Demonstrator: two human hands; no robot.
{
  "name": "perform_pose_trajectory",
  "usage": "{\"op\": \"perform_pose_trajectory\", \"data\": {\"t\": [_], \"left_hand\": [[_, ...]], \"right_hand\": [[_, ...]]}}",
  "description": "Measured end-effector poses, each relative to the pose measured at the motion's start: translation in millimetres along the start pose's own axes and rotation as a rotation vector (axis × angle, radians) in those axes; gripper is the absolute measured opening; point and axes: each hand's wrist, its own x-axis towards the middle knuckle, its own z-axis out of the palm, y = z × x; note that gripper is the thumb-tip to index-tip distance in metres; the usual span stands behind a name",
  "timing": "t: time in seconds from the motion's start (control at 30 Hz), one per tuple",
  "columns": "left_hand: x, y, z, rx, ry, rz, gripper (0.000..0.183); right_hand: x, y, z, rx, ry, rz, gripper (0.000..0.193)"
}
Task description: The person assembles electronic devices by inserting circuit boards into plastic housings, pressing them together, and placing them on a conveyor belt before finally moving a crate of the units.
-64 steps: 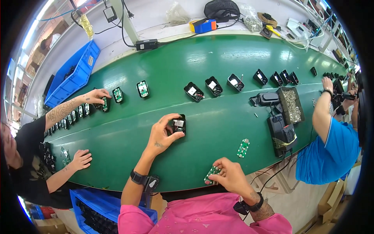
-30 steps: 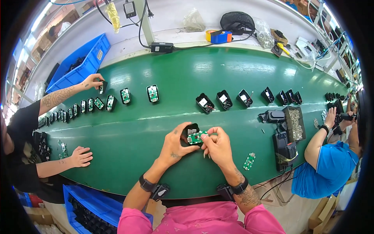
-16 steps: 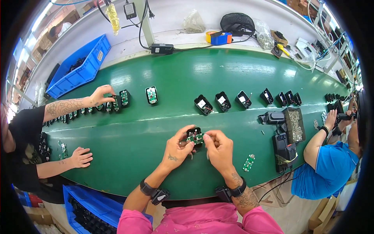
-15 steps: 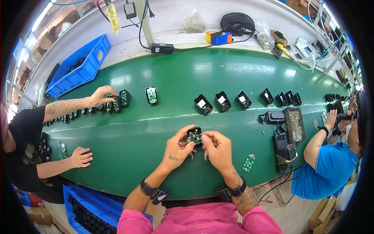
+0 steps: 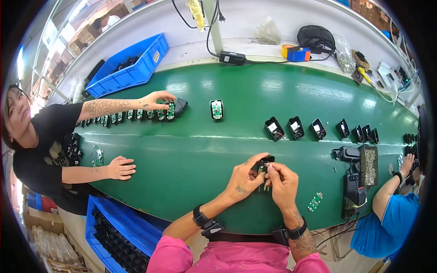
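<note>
Over the near middle of the green table, my left hand (image 5: 243, 182) is closed around a small black plastic case (image 5: 268, 159). A green circuit board (image 5: 262, 169) shows at the mouth of the case, by my left thumb, partly hidden by fingers. My right hand (image 5: 284, 182) is pinched beside the board, with a small white piece (image 5: 270, 168) at its fingertips; its exact kind is too small to tell. To the right of my hands lies a loose green circuit board (image 5: 315, 201).
Beyond my hands stand several open black cases (image 5: 296, 128) and one case with a board (image 5: 216, 109). At left, a co-worker's hand (image 5: 160, 100) touches a row of cases. A tray of small metal parts (image 5: 368, 164) and a black charger-like device (image 5: 354, 193) sit right. Blue bins (image 5: 132, 84) hold black parts.
My view has swung left, so everything sits further right. The board between my hands has tipped from flat to tilted. The co-worker's left-side case now lies tilted beside their hand.
</note>
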Motion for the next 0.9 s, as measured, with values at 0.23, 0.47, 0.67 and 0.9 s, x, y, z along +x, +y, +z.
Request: {"op": "perform_pose_trajectory", "data": {"t": [0.23, 0.47, 0.67, 0.9], "left_hand": [[-0.2, -3.6, -2.3, -0.045, 0.140, 0.076, 0.055], [-0.1, -3.5, -7.3, 0.026, 0.108, 0.131, 0.053], [-1.5, -0.5, -7.9, 0.092, 0.065, 0.188, 0.056], [-2.3, 3.0, -10.2, 0.176, 0.025, 0.250, 0.058]], "right_hand": [[5.4, -0.6, -4.0, -0.351, 0.043, -0.236, 0.011], [12.1, -10.3, -21.3, -0.432, -0.163, -0.238, 0.010], [11.2, -17.1, -26.5, -0.412, -0.264, -0.169, 0.012], [10.3, -14.6, -28.2, -0.416, -0.286, -0.138, 0.012]]}}
